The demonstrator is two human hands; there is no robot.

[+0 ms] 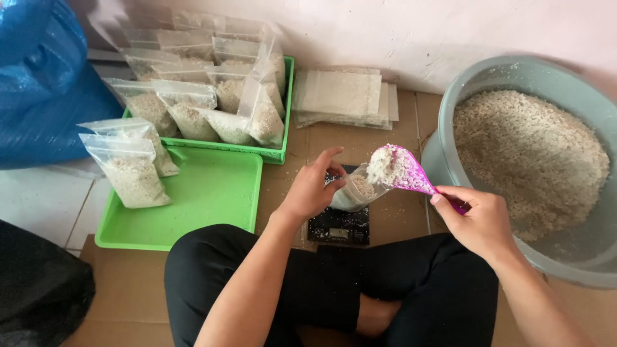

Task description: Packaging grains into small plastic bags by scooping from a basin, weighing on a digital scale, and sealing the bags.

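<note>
- Sitting cross-legged on cardboard, a person fills a small clear bag (355,191) w/ pale crumbly grain.
- Left hand (313,186) is closed round the bag's top edge, thumb & fingers pinching it so the mouth stays open; first finger sticks up, free.
- The bag stands on a little black scale (339,225) betw. the knees, prob. so its weight can be read as it fills.
- Right hand (479,222) is wrapped tight round the handle of a pink scoop (405,170). Scoop is heaped w/ grain & tipped toward the bag's mouth, just touching or just above it; can't tell which.
- Big grey tub (495,80) of the same grain sits right beside the right hand, so a dip is easy.
- Left side: a flat green tray (212,193) w/ two filled bags (132,170) lying on it, near the left hand.
- Behind it a deeper green tray (283,154) is packed w/ more filled bags, leaning on each other.
- A stack of empty bags (344,96) lies by the wall, betw. tray & tub.
- Blue sack (45,83) in the far left corner.
</note>
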